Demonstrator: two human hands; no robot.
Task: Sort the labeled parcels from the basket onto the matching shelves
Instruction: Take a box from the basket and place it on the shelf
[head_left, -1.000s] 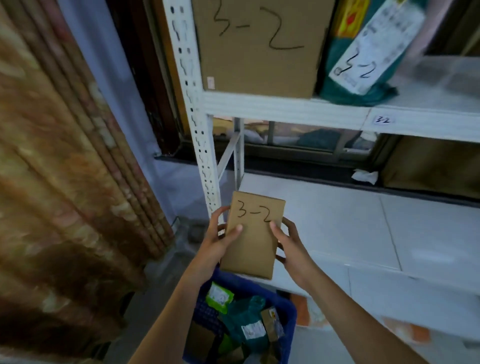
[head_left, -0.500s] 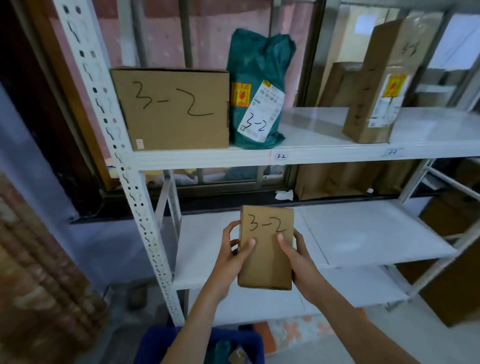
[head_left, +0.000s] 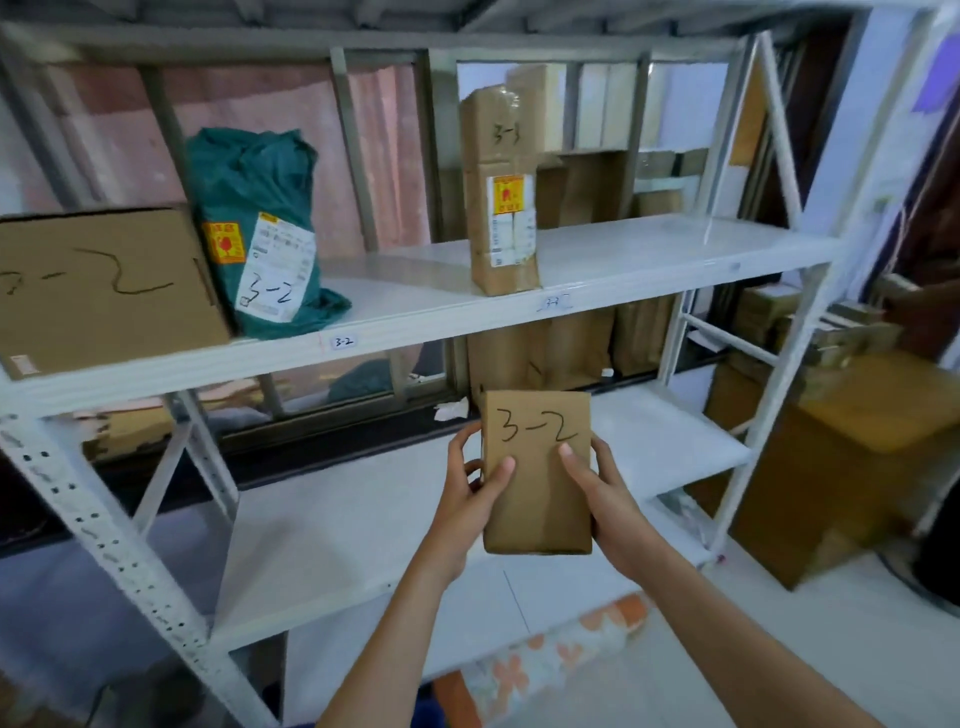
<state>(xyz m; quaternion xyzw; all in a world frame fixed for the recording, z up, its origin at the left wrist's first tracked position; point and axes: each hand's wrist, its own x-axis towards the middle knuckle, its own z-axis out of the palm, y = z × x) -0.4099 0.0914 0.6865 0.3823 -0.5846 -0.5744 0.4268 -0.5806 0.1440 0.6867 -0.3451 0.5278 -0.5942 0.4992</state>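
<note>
The parcel is a small brown cardboard box marked "3-2" on its upper face. It is held in the air in front of the shelf, below that shelf's front edge and above the next board down.

Hand state:
- The left hand grips the parcel's left edge, thumb lying across the marked face, fingers curled behind.
- The right hand grips the right edge in the same way, thumb on the face below the marking.

Handling judgement:
- The box keeps flat faces and square corners under the grip, so it is probably stiff and will not sag.
- Both hands carry it with no visible strain; it is likely light. The contents cannot be told.
- Plain cardboard gives fair friction; slipping is unlikely with a grip on opposite edges.
- The best hold is the present one: the two long edges, near mid-height, thumbs on the face so the marking stays readable.

Destination, relative to the shelf:
- A tag reading "3-2" is fixed to the shelf's front edge.
- On the shelf, left of the tag, stand a large box and a green bag, both marked "3-2".
- A tall box stands on the shelf well right of the tag; its marking appears to read "3-3".
- Bare board lies between the bag and the tall box; this looks like the matching place.

Set the parcel down flat on the board.
</note>
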